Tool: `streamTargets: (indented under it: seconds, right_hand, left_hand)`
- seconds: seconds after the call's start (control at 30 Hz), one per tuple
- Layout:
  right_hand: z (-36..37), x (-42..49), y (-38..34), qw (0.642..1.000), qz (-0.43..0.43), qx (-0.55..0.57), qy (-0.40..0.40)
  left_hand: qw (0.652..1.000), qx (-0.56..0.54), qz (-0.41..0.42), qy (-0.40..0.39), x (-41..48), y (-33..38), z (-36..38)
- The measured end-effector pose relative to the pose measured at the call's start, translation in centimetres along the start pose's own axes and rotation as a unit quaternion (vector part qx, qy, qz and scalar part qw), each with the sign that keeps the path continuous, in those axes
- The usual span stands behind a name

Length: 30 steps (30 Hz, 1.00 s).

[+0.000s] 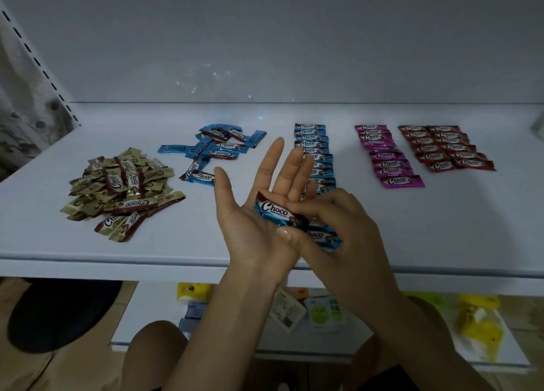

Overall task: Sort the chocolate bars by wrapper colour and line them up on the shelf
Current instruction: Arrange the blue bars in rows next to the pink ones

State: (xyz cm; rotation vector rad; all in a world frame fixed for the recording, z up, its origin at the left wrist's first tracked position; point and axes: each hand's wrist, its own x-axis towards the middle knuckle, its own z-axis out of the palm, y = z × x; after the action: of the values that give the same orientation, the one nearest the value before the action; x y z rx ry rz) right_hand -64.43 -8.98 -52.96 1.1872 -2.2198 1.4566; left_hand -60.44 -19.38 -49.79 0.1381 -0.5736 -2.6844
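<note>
Blue bar (275, 211) aslant across left hand (243, 228), logo upward

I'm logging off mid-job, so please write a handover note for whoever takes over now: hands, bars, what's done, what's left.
Left hand: open, palm up, carrying blue Choco bars.
Right hand: pinches the top blue bar on that palm.
Done: red bars in two columns and magenta bars in one column, at the right of the shelf.
In progress: blue column, partly hidden behind the hands.
Left: loose blue pile, then gold pile at the far left, neither lined up.
</note>
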Motion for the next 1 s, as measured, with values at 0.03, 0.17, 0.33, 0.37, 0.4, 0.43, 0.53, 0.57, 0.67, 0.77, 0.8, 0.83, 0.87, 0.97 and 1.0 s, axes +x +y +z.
streamTargets:
  seconds: [0.03, 0.17, 0.33, 0.37, 0.4, 0.43, 0.53, 0.57, 0.67, 0.77, 0.8, 0.83, 0.87, 0.97, 1.0]
  right_hand:
    - [-0.1, 0.0, 0.0, 1.000, 0.000, 0.003, 0.001]
    - [-0.7, 0.4, -0.1, 1.000, -0.006, 0.011, 0.007]
    - [-3.2, 0.4, 1.9, 0.982, -0.098, -0.156, 0.046]
    - [-3.7, 0.0, 2.4, 0.972, -0.127, -0.194, 0.045]
    - [-4.0, -0.5, 2.9, 0.961, -0.156, -0.226, 0.043]
    - [-4.2, -1.1, 3.3, 0.949, -0.182, -0.254, 0.042]
    - [-4.1, -2.8, 4.1, 0.928, -0.221, -0.298, 0.031]
    - [-3.9, -3.1, 4.3, 0.925, -0.226, -0.303, 0.025]
    - [-3.3, -3.7, 4.8, 0.928, -0.216, -0.302, 0.011]
    - [-3.1, -3.8, 5.0, 0.938, -0.189, -0.292, 0.004]
    - [-3.1, -3.8, 5.0, 0.942, -0.178, -0.286, 0.001]
    - [-3.1, -3.8, 5.0, 0.946, -0.166, -0.279, -0.001]
    - [-3.1, -3.8, 5.0, 0.950, -0.153, -0.271, -0.001]
    - [-3.0, -3.8, 4.9, 0.963, -0.115, -0.245, -0.003]
    - [-2.9, -3.7, 4.9, 0.965, -0.106, -0.238, -0.003]
  left_hand:
    - [1.000, 0.020, 0.000, -0.003, -0.1, 0.0, 0.1]
    - [0.983, 0.184, -0.015, -0.014, -0.3, 0.0, 0.8]
    - [0.817, 0.556, 0.132, -0.074, -0.8, 0.9, -1.1]
    - [0.788, 0.590, 0.145, -0.101, -1.0, 1.4, -1.7]
    - [0.761, 0.619, 0.147, -0.126, -1.3, 1.8, -2.6]
    - [0.731, 0.650, 0.146, -0.149, -1.5, 2.2, -3.5]
    - [0.622, 0.745, 0.152, -0.186, -2.0, 2.5, -5.5]
    - [0.593, 0.765, 0.160, -0.192, -2.0, 2.4, -5.9]
    - [0.528, 0.798, 0.202, -0.211, -1.7, 2.2, -6.5]
    - [0.506, 0.806, 0.222, -0.212, -1.5, 2.0, -6.9]
    - [0.509, 0.806, 0.224, -0.204, -1.5, 1.9, -7.0]
    - [0.513, 0.805, 0.226, -0.194, -1.4, 1.9, -7.1]
    - [0.516, 0.805, 0.228, -0.184, -1.4, 1.8, -7.1]
    - [0.502, 0.817, 0.230, -0.166, -1.2, 1.9, -7.0]
    - [0.490, 0.825, 0.227, -0.168, -1.2, 1.9, -6.8]
